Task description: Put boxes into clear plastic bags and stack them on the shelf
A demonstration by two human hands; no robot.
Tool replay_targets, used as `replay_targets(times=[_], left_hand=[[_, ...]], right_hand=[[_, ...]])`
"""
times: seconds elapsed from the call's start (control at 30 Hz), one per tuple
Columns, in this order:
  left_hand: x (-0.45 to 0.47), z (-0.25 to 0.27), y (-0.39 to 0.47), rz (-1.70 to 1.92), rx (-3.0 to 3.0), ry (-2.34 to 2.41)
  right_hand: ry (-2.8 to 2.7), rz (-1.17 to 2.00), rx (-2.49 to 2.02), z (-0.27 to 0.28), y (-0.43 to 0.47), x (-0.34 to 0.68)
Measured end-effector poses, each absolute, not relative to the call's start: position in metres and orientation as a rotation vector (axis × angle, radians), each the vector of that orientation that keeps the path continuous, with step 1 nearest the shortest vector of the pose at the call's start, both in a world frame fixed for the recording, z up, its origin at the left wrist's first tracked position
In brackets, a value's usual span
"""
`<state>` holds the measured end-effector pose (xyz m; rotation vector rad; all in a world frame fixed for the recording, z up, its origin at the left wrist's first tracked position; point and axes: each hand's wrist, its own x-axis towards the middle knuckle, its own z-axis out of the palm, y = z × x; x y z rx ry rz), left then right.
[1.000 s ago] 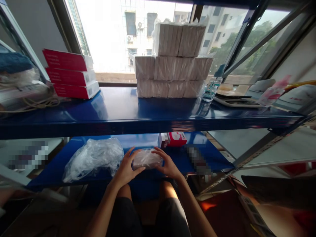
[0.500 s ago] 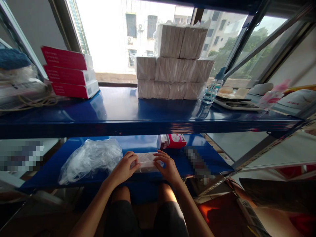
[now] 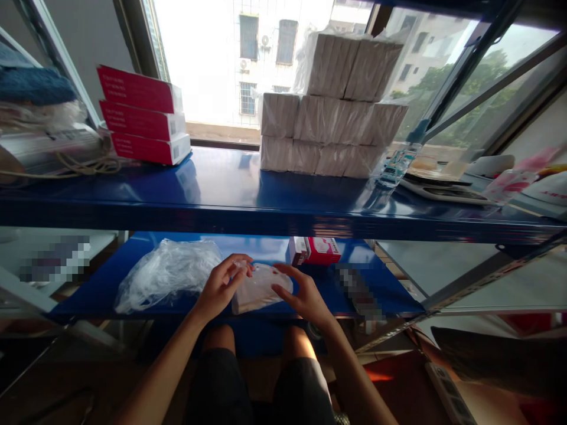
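Observation:
A pale, flat package in clear plastic wrap (image 3: 261, 289) lies on the lower blue shelf, close to its front edge. At the package's back left corner, my left hand (image 3: 227, 284) has its fingers curled in a pinch, with a bit of the clear wrap at the fingertips. My right hand (image 3: 305, 295) is at the package's right side, thumb and fingers spread apart. Its fingertips are by the wrap, and whether they touch it is hard to tell. Left of my left hand sits a crumpled heap of clear plastic bags (image 3: 170, 274).
A small red and white box (image 3: 321, 250) stands behind my right hand. The upper blue shelf (image 3: 221, 189) holds stacked wrapped white packs (image 3: 332, 124), three red boxes (image 3: 144, 118), a clear bottle (image 3: 396, 162) and a scale (image 3: 447, 192). Its front edge overhangs the lower shelf.
The package now shows more of its face and sits tilted toward me. My right hand's fingers have spread and come off its top. The camera view has shifted slightly.

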<state>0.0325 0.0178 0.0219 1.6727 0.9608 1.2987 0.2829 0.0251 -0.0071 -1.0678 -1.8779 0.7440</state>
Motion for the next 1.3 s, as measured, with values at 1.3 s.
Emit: replay_targets(times=[1.3], left_hand=[[0.026,-0.082,0.044,0.928,1.936,1.322]], right_hand=[[-2.597,0.417,-1.594,-0.011,0.076,0.295]])
